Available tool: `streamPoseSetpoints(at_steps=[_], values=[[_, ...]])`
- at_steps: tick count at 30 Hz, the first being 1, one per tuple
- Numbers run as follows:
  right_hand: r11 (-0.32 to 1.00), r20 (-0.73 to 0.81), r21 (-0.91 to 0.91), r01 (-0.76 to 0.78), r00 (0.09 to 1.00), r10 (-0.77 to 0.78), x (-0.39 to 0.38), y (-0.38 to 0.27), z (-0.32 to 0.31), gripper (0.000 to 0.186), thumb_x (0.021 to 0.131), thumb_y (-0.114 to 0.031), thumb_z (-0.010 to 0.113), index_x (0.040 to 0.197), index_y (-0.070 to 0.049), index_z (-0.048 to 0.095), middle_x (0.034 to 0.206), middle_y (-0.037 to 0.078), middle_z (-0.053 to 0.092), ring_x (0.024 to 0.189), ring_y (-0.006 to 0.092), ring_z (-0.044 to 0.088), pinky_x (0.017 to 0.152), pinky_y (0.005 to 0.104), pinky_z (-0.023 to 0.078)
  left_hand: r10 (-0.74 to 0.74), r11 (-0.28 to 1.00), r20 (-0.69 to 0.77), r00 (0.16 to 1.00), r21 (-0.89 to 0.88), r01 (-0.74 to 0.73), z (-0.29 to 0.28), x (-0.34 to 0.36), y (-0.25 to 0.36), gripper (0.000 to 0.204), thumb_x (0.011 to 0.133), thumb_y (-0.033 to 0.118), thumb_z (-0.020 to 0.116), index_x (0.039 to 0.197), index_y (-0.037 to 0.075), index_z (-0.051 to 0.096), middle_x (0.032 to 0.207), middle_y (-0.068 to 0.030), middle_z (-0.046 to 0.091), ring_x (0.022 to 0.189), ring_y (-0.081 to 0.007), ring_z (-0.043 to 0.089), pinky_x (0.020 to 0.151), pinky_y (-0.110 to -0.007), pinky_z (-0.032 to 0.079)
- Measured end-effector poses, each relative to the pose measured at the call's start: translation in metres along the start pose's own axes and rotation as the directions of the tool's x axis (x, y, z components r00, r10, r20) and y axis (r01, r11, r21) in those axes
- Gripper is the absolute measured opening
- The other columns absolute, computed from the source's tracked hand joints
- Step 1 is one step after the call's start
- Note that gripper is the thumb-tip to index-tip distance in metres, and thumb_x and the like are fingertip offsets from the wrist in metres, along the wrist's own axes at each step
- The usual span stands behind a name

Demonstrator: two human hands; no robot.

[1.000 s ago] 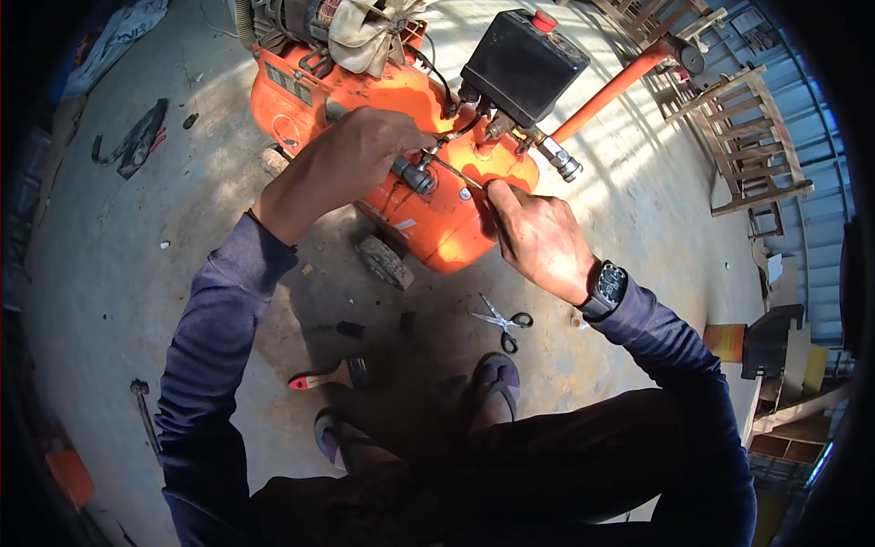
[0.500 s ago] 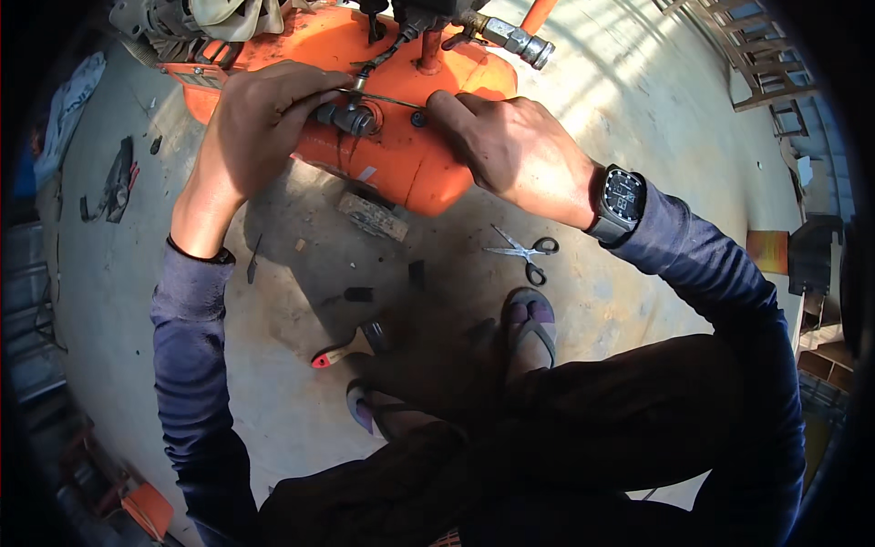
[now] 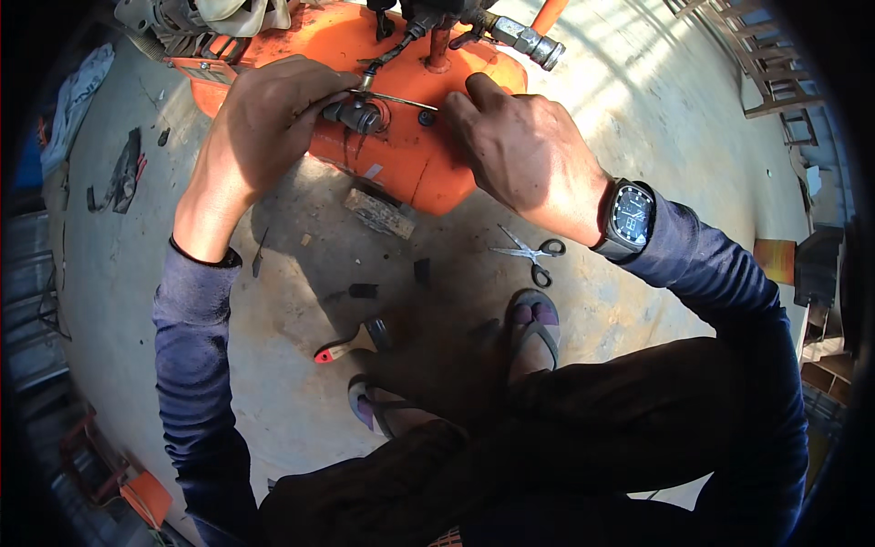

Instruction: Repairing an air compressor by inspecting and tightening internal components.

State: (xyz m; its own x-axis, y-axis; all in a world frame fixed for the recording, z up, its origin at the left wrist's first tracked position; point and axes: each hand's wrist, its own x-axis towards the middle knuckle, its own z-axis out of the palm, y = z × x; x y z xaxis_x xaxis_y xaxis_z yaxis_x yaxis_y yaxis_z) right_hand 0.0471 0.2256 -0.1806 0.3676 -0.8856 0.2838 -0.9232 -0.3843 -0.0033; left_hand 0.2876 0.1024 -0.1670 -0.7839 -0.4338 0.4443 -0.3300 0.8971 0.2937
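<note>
A thin, narrow strip point(image 3: 406, 101) stretches between my hands, passing close by a small brass fitting point(image 3: 367, 80) on top of an orange tank point(image 3: 415, 169). My left hand point(image 3: 260, 114) pinches the strip's left end, the fingertips close above a grey metal valve point(image 3: 358, 117). At the other end, the closed fingers of my right hand point(image 3: 524, 137) grip it; their tips are turned away from view. Whether the strip is stiff or flexible I cannot tell. From the fitting, a dark pipe point(image 3: 392, 52) rises to a black unit at the top edge.
Scissors point(image 3: 530, 253) lie on the concrete floor before the tank, near my sandalled foot. A paintbrush point(image 3: 342, 348) and dark scraps point(image 3: 363, 291) are farther left. A wooden block point(image 3: 379, 213) sits against the tank. A brass coupling point(image 3: 519, 39) juts out at upper right.
The tank and floor have shifted slightly rightward in view. My right hand has moved a little right, and more of the strip shows between the hands. Both hands keep their grip.
</note>
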Motion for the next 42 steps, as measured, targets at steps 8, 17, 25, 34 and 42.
streamPoseSetpoints(at_steps=[8,17,25,34,42], values=[[0.992,-0.014,0.114,0.062,0.998,-0.061,0.002,0.006,-0.009,0.013,0.092,-0.011,0.060,0.100,-0.001,0.058,0.081,0.016,0.058,0.069,0.0369,0.063,0.060,0.0443,0.051,-0.024,1.000,-0.007,1.000,0.017,0.024,0.004,-0.002,-0.008,0.021,0.083,-0.001,0.066,0.102,0.002,0.074,0.094,-0.0167,0.072,0.088,-0.0350,0.069,0.076,-0.041,0.055],[0.984,0.052,0.178,-0.008,0.999,-0.001,0.007,-0.002,-0.026,0.011,0.094,-0.012,0.061,0.092,-0.002,0.058,0.076,0.018,0.061,0.066,0.0388,0.061,0.061,0.0456,0.049,-0.055,0.998,-0.043,0.998,-0.033,0.053,0.008,-0.004,-0.015,0.014,0.087,0.004,0.068,0.098,0.002,0.076,0.091,-0.0143,0.073,0.086,-0.0329,0.070,0.076,-0.040,0.054],[0.965,-0.074,0.225,0.132,0.990,-0.118,0.023,-0.002,-0.039,0.014,0.083,-0.008,0.066,0.093,0.001,0.061,0.068,0.020,0.060,0.070,0.0400,0.063,0.063,0.0466,0.051,-0.035,0.998,-0.057,0.998,0.044,0.038,0.010,-0.005,-0.013,0.018,0.091,0.007,0.066,0.104,-0.003,0.073,0.092,-0.0153,0.072,0.082,-0.0299,0.070,0.074,-0.037,0.054],[0.954,-0.010,0.137,0.268,0.963,-0.269,0.075,-0.020,-0.069,0.018,0.092,-0.017,0.064,0.086,0.000,0.063,0.066,0.019,0.060,0.064,0.0376,0.063,0.061,0.0441,0.050,-0.130,0.967,0.022,0.991,-0.220,0.132,0.015,-0.009,-0.025,0.018,0.094,0.007,0.060,0.106,-0.003,0.070,0.096,-0.0190,0.072,0.090,-0.0343,0.070,0.075,-0.040,0.053],[0.999,0.462,-0.002,-0.039,0.886,0.035,0.125,-0.062,-0.107,0.020,0.078,-0.015,0.066,0.071,0.004,0.068,0.068,0.020,0.067,0.066,0.0330,0.069,0.059,0.0441,0.052,-0.164,0.969,0.068,0.984,-0.177,0.174,0.010,-0.029,-0.028,0.025,0.093,0.011,0.065,0.114,-0.001,0.068,0.103,-0.0188,0.072,0.095,-0.0354,0.070,0.080,-0.039,0.055]])
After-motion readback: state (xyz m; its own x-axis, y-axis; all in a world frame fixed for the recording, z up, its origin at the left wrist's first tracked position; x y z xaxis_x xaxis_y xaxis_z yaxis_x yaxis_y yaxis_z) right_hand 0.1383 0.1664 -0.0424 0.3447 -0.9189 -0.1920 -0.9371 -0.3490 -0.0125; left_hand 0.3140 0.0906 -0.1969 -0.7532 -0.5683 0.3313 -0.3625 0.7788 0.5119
